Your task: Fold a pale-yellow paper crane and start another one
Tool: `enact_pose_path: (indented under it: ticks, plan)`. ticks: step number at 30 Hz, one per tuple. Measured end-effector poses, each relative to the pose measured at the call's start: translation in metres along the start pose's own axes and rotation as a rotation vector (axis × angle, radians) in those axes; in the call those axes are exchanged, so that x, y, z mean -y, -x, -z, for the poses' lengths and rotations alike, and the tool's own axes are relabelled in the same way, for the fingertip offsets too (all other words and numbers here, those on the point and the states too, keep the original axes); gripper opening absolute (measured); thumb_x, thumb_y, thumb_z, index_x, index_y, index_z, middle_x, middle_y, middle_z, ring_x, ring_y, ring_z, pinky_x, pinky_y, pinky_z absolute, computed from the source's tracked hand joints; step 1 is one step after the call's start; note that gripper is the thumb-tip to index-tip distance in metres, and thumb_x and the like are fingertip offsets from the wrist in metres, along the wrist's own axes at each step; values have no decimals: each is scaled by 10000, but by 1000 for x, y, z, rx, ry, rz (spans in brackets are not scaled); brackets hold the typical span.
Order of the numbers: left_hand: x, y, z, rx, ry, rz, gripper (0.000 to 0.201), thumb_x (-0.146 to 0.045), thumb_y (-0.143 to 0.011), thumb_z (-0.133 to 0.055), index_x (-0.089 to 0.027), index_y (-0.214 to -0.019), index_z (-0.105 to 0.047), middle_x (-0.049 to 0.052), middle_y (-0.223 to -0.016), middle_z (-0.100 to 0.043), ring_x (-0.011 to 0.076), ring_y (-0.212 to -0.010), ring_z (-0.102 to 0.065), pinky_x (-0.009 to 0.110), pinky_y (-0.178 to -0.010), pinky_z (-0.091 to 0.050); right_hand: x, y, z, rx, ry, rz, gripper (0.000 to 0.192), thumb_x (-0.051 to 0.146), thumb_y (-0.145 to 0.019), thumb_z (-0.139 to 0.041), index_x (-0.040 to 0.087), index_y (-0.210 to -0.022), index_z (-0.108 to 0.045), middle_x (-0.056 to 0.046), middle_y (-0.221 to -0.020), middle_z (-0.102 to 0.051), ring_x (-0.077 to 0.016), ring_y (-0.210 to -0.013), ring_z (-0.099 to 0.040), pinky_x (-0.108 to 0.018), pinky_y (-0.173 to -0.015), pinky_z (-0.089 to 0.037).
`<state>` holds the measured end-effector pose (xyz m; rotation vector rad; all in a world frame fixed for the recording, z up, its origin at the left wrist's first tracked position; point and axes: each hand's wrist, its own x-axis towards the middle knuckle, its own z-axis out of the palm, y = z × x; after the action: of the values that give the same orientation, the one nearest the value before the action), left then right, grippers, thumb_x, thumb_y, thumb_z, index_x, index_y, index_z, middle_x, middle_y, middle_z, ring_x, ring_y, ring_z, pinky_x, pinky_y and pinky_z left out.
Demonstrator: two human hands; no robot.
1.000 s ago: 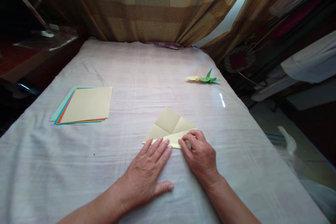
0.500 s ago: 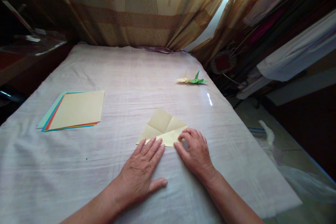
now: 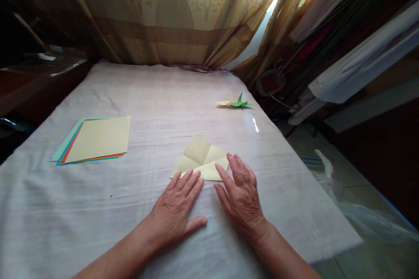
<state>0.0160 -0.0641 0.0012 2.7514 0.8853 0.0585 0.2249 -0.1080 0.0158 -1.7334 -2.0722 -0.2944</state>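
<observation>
Entry, head view: both hands lie palm-down on the white cloth-covered table. The left hand is flat, fingers straight and close together, its fingertips resting on the near fold edge of the pale yellow folded paper; it grips nothing, only presses. The right hand is likewise flat and spread, fingertips touching the paper's right corner, holding nothing. The paper sits mid-table just ahead of both hands, a creased sheet with its near flap folded up. My judgement for the crease in hand: keep the left fingertips pinning the edge so the layers stay aligned, and press outward along the fold with even pressure. A stack of coloured paper sheets lies well to the left; a yellow paper crane and a green paper crane sit touching near the far right edge. I read no writing or labels anywhere
</observation>
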Motion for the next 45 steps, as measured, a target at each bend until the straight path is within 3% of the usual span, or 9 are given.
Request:
enact_pose_path:
  ticks: [4, 7, 10, 15, 20, 27, 37, 45]
  plan:
    - [-1, 0, 0, -9, -9, -5, 804, -707, -900, -357, -160, -1489, -357, 134, -1549, -342, 298, -1444, -276, 479, -1189, -145, 2, 8, -10, 229, -8, 97, 487, 315, -952, -446, 189, -1422, -462, -106, -1506, -418, -252, -1416, -328, -506, -1171, -165]
    - [0, 0, 1, -1, -2, -4, 808, -712, -904, -334, -163, -1497, -341, 134, -1557, -325, 294, -1451, -260, 475, -1190, -135, -1, 12, -13, 397, -28, 83, 543, 395, -956, -438, 169, -1450, -426, -109, -1512, -398, -261, -1406, -348, -529, -1169, -172]
    - [0, -1, 2, 14, 11, -2, 825, -728, -902, -305, -164, -1504, -323, 133, -1567, -302, 299, -1459, -237, 487, -1190, -115, -3, 15, -13, 475, -21, 88, 592, 427, -947, -448, 170, -1476, -381, -109, -1551, -315, -279, -1427, -306, -562, -1156, -192]
    - [-5, -5, 0, -22, 44, 49, 822, -743, -889, -323, -185, -1493, -352, 135, -1531, -378, 304, -1424, -316, 512, -1186, -117, -5, 16, -14, 480, -13, 94, 626, 445, -929, -467, 188, -1490, -360, -110, -1557, -307, -292, -1435, -287, -571, -1155, -193]
    - [-4, -5, 4, -17, 50, 59, 818, -736, -900, -299, -170, -1487, -357, 127, -1541, -361, 286, -1437, -296, 489, -1191, -111, -3, 16, -16, 502, 2, 76, 613, 450, -940, -438, 169, -1482, -374, -123, -1550, -315, -288, -1430, -299, -576, -1143, -212]
    - [11, 12, 19, 86, -8, 93, 842, -731, -901, -305, -140, -1501, -319, 127, -1564, -301, 305, -1456, -244, 537, -1179, -66, -4, 16, -18, 484, 1, 73, 613, 470, -944, -430, 171, -1478, -384, -131, -1535, -347, -285, -1423, -314, -565, -1146, -207]
    - [39, 36, 22, 20, -117, 139, 806, -763, -869, -340, -237, -1478, -388, 141, -1578, -273, 322, -1456, -232, 535, -1168, -39, -5, 19, -19, 464, -2, 73, 614, 467, -944, -427, 170, -1478, -380, -123, -1542, -341, -280, -1427, -306, -558, -1149, -203]
    - [48, 48, 27, 20, -150, 198, 795, -771, -854, -369, -266, -1466, -409, 142, -1567, -302, 330, -1450, -246, 549, -1163, -57, -5, 19, -20, 465, -11, 75, 615, 465, -942, -435, 188, -1487, -366, -120, -1539, -352, -286, -1428, -302, -563, -1150, -194]
